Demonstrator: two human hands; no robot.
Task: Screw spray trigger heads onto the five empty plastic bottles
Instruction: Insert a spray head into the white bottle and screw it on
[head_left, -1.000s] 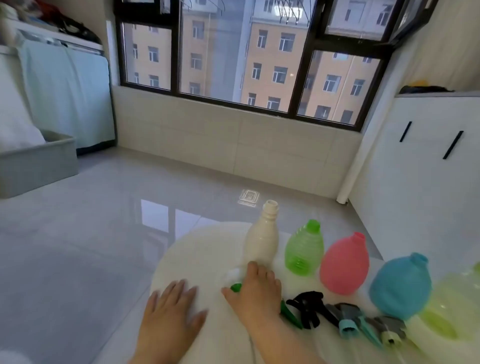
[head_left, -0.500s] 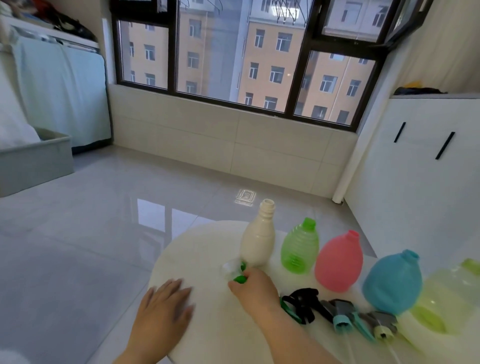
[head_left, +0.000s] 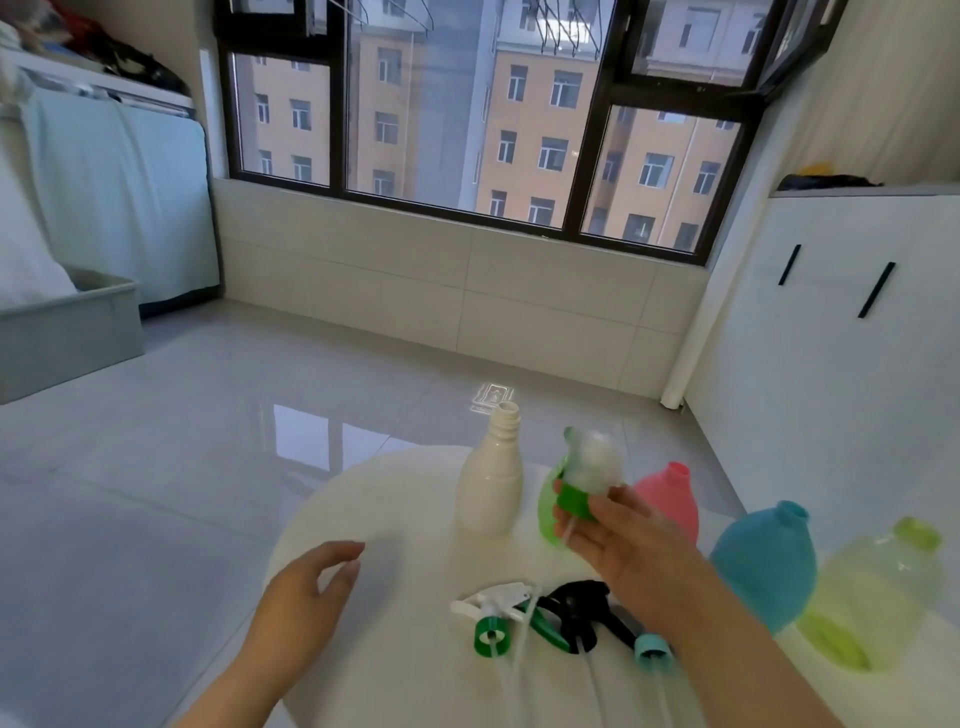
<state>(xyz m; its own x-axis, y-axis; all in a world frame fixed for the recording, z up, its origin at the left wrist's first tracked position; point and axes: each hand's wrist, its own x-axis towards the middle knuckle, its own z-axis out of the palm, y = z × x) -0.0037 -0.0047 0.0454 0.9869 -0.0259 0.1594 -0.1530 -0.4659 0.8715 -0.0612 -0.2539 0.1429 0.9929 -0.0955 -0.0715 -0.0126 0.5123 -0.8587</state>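
Green-collared trigger head upright, tube down, in right hand grip; left hand slack.

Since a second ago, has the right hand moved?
Yes. The right hand has risen off the table, from the base of the white bottle to right of its shoulder, holding a green-collared trigger head.

Left hand slack, right hand aloft, curled

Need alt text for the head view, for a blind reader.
A person's right hand holds a spray head with a green collar above a round white table, near an uncapped white bottle. The left hand is open and empty. Four coloured bottles and spare spray heads sit there.
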